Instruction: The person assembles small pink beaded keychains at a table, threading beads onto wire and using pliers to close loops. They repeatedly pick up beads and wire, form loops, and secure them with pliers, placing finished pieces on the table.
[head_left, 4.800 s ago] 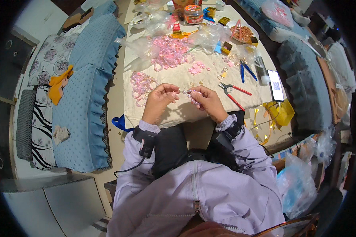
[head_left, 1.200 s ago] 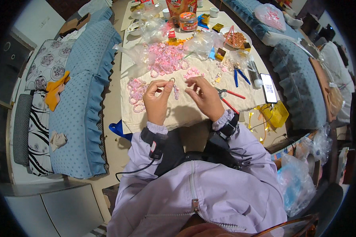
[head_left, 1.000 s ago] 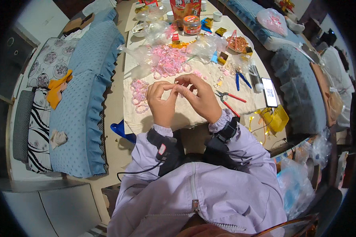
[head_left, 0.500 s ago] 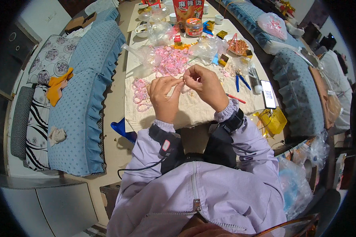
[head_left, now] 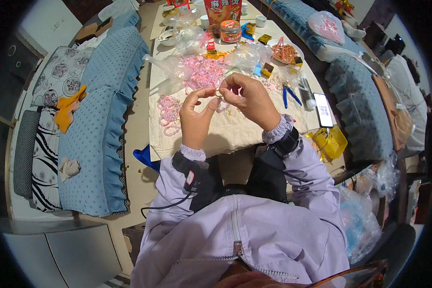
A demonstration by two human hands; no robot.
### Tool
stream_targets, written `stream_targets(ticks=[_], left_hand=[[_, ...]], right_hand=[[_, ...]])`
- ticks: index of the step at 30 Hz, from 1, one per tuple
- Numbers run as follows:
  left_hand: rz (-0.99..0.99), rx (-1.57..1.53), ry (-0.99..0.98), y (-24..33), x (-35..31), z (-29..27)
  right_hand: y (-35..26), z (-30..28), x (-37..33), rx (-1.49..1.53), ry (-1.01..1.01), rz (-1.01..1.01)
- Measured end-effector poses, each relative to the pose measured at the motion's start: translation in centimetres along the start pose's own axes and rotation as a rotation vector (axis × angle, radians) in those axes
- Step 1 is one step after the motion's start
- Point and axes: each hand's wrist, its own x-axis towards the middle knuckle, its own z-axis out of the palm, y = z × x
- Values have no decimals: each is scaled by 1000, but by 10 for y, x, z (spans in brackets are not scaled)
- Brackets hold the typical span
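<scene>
Two bare hands (head_left: 196,117) (head_left: 254,103) meet fingertip to fingertip above the beige cloth (head_left: 240,134), inboard of the table's near edge. Right: thumb and index pinching a small metallic piece (head_left: 219,94), ring-like, too small to confirm. Left: index tip reaches that same piece, thumb lower with a gap between the two; can't tell if it grips anything. Pale beads (head_left: 222,105) show just below the fingertips; can't tell if hanging or lying on cloth.

On the table (head_left: 313,65): beaded bracelets (head_left: 169,115) near the left edge, left of the left hand. Bigger pink bead heap (head_left: 202,72) beyond the hands, clear plastic bag (head_left: 165,72) touching its left side, another clear bag (head_left: 245,56) to its right. Blue-handled pliers (head_left: 291,96) toward the right edge, handles spread, with a dark tube (head_left: 306,89) just beside. Phone (head_left: 324,115), screen lit, on the right edge, cable plugged in. Yellow mesh basket (head_left: 334,142) at the near right corner. Farther up: small open box (head_left: 267,70), plate (head_left: 299,50) of brown nut-like bits, orange-lidded jar (head_left: 231,32) near the far end.
</scene>
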Motion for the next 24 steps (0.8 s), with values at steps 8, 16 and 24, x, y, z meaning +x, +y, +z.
stream_targets(ticks=[8, 16, 24], left_hand=[[8, -98, -22, 3, -3, 3], [-171, -293, -125, -17, -5, 7], [-383, -561, -143, -31, -13, 8]], right_hand=[[-4, -3, 0, 6, 7, -42], [28, -5, -16, 188, -32, -26], [133, 2, -60, -222, -80, 187]])
